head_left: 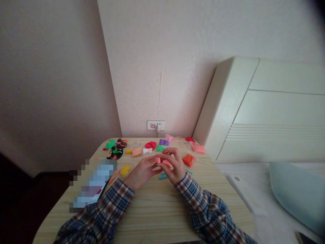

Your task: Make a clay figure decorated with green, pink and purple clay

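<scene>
Above the middle of the wooden table (157, 217), my two hands meet around a small lump of pink modelling clay (158, 160). My left hand (142, 171) pinches it from the left with thumb and fingertips. From the other side, the bent fingers of my right hand (175, 166) close on the same lump. Another pink piece (167, 163) shows between the right fingers; whether it is held or lies behind them, I cannot tell. Partly hidden beneath the right hand is a teal modelling tool (163, 176). Yellow clay (125, 169) lies left of my left hand.
Along the back lie several clay packets, among them red (150, 145), purple (164, 142), peach (137, 152) and orange (189, 160). Finished-looking clay shapes (115, 153) sit back left. A blurred-out device (93, 186) lies at left. Behind is a wall socket (155, 125); a bed (254, 183) stands right.
</scene>
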Tool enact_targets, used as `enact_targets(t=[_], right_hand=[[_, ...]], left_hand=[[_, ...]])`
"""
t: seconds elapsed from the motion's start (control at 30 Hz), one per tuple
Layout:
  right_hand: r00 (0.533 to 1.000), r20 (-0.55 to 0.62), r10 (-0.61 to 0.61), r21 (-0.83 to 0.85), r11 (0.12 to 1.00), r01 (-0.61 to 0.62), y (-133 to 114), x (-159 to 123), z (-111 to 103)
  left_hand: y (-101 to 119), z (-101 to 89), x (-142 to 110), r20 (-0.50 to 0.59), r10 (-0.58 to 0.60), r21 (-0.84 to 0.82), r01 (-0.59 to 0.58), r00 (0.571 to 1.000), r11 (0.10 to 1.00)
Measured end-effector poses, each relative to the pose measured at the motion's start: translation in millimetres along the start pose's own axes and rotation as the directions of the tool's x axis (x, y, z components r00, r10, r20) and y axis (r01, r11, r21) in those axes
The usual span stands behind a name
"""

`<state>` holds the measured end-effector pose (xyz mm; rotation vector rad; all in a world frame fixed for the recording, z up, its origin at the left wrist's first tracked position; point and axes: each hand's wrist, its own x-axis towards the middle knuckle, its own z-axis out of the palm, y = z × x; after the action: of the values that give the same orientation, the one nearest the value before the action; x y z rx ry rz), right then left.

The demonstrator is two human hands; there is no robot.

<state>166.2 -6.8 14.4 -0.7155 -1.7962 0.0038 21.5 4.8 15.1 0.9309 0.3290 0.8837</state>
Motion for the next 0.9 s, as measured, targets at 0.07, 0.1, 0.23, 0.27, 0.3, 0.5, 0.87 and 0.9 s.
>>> enact_targets(t=[0.07,0.1,0.23,0.27,0.3,0.5,0.87,0.9], right_hand=[[1.000,-0.005,-0.005,0.000,1.000,0.005,-0.6,0.4,-0.1],[1.000,-0.003,-0.009,0.000,1.000,0.009,-0.8,0.5,-0.1],[1.000,0.007,-0.006,-0.033,0.999,0.006,-1.1,0.1,-0.6],[1.000,0.010,0.002,-0.051,0.999,-0.002,-1.1,0.0,-1.0],[1.000,0.012,0.012,-0.070,0.997,-0.011,-1.0,-0.2,-1.4],[1.000,0.019,0.017,-0.129,0.992,-0.014,-0.9,-0.7,-2.7],[1.000,0.011,0.025,-0.186,0.982,-0.022,-1.5,0.7,-3.1],[1.000,0.016,0.019,-0.188,0.982,-0.016,-1.4,0.9,-3.0]], left_hand=[[-0.2,-0.1,0.4,0.012,-0.004,0.036,0.004,1.000,0.999],[0.0,-0.2,0.4,0.010,-0.007,0.057,0.006,1.000,0.998],[2.4,-0.4,-0.4,-0.029,-0.008,0.092,0.010,1.000,0.996],[3.0,0.1,-0.9,-0.037,-0.009,0.082,0.012,0.999,0.997],[3.5,0.9,-1.3,-0.039,-0.011,0.065,0.014,0.999,0.998],[3.5,5.8,-2.2,0.011,-0.008,0.049,0.007,1.000,0.999],[4.7,7.0,-1.9,0.003,0.010,0.147,-0.010,1.000,0.989],[4.5,6.5,-1.6,-0.024,0.018,0.165,-0.014,1.000,0.986]])
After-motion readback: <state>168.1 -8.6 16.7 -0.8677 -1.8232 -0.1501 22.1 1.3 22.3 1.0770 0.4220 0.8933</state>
